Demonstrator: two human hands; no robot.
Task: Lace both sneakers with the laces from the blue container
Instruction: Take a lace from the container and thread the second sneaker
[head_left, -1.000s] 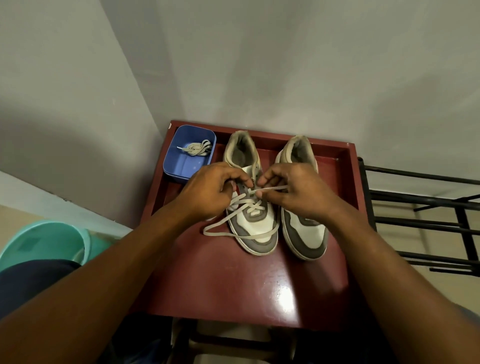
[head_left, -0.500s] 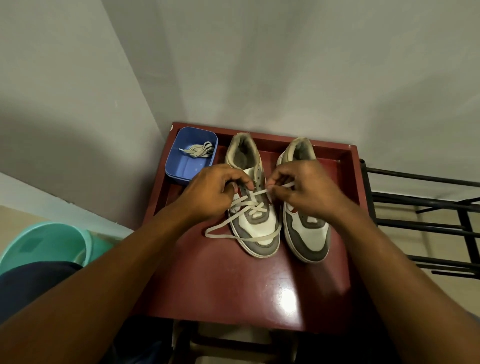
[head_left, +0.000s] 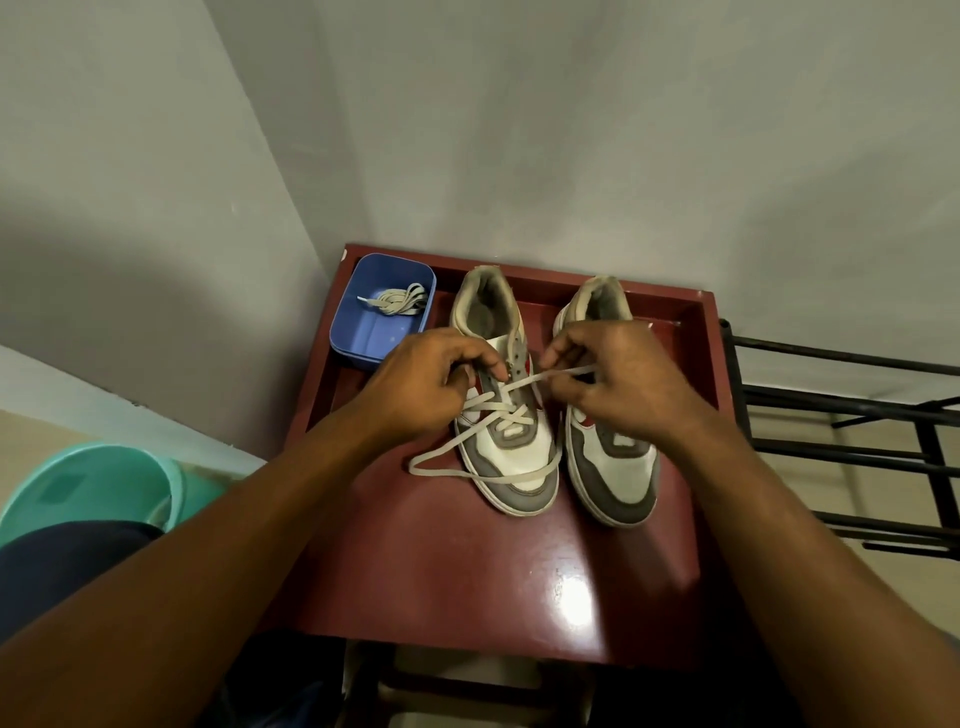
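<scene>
Mid-frame, the left hand (head_left: 423, 387) and the right hand (head_left: 621, 384) each pinch the lace (head_left: 524, 383) threaded partway up the left-side sneaker (head_left: 522, 470).

A glossy dark red table (head_left: 467, 571) with a raised rim is shown. A blue container (head_left: 371, 335) is set in its far left corner. The left sneaker (head_left: 524, 488) and right sneaker (head_left: 618, 488) are placed side by side just beside it, and a loop of lace (head_left: 452, 470) is trailed onto the surface.

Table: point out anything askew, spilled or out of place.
Nothing is spilled or damaged. The one untidy thing is the lace: a slack loop lies across the toe of the left-hand sneaker and out onto the table. The other sneaker shows no lace; the second lace sits bundled in the blue container.
</scene>
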